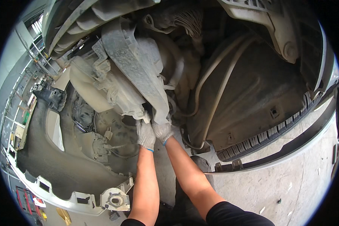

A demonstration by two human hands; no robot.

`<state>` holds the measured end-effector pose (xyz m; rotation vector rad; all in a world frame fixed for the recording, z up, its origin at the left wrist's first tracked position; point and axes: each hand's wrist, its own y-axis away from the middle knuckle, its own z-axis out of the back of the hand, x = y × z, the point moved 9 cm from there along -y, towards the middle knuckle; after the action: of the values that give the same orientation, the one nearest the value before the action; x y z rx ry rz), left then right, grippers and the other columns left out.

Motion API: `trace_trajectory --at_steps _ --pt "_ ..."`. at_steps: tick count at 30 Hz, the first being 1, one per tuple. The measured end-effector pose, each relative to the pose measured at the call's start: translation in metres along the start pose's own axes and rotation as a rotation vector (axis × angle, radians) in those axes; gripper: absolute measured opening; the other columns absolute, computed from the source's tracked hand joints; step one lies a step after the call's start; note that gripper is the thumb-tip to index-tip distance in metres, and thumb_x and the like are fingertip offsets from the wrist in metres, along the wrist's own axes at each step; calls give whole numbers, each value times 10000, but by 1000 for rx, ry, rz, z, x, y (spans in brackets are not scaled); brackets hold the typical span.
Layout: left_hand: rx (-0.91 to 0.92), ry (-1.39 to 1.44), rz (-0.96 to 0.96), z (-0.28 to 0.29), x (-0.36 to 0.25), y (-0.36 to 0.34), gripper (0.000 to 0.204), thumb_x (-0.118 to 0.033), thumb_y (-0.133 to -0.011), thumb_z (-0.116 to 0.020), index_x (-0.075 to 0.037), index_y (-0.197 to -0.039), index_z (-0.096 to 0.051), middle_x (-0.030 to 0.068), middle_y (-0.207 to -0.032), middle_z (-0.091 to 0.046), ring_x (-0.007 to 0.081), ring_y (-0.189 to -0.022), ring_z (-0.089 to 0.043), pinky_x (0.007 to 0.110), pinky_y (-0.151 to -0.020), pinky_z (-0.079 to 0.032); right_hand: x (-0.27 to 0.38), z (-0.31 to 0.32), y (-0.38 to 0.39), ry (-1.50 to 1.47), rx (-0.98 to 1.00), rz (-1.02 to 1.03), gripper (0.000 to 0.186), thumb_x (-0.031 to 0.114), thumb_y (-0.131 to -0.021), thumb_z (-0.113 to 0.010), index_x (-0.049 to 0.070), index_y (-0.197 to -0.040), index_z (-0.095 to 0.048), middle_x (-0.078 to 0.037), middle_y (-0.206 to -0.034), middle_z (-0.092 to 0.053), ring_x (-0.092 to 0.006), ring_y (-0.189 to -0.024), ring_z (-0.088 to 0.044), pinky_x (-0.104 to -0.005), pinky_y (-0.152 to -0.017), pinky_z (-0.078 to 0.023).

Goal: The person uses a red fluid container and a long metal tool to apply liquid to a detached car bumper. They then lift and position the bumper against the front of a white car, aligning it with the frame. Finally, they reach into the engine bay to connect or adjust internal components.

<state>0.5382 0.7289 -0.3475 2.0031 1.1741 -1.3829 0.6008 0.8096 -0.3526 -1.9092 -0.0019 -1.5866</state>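
Beam (133, 66) slants down to both gloved hands (162, 132).

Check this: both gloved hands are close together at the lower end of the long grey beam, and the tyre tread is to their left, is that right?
The side is wrong: the head view shows the tyre tread to the right of the gloved left hand and right hand, which are close together at the lower end of the long grey beam.
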Motion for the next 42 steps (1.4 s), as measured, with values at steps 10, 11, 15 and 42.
trace_trajectory --at_steps 10,11,15,42 --pt "-136 -306 5 26 -18 31 437 -320 -1006 -494 19 -1277 -544 115 -1209 -602 218 -1084 -573 338 -937 -458 25 -19 18 324 232 -44 348 238 -931 -510 38 -1207 -578 -182 -1198 -602 -364 -1121 -559 -453 -946 -444" --pt "-220 -390 30 40 -10 35 374 -275 -982 -520 33 -1175 -605 147 -1120 -652 218 -1003 -589 343 -908 -452 26 -22 22 350 324 -66 351 252 -925 -516 38 -1194 -584 -205 -1164 -604 -396 -1111 -549 -472 -922 -446" --pt "-16 -507 -77 17 -32 44 330 -193 -945 -579 64 -1151 -589 99 -1089 -653 162 -943 -577 318 -871 -462 21 1 20 280 193 -244 321 216 -957 -481 20 -1183 -600 -152 -1131 -644 -313 -1033 -606 -408 -908 -467" --pt "147 -660 -117 -15 -46 49 423 -147 -792 -734 11 -1153 -583 60 -981 -653 156 -851 -589 307 -787 -487 13 13 7 12 385 268 548 241 -811 -661 41 -1306 -539 -185 -1332 -534 -371 -1255 -484 -417 -1058 -378"
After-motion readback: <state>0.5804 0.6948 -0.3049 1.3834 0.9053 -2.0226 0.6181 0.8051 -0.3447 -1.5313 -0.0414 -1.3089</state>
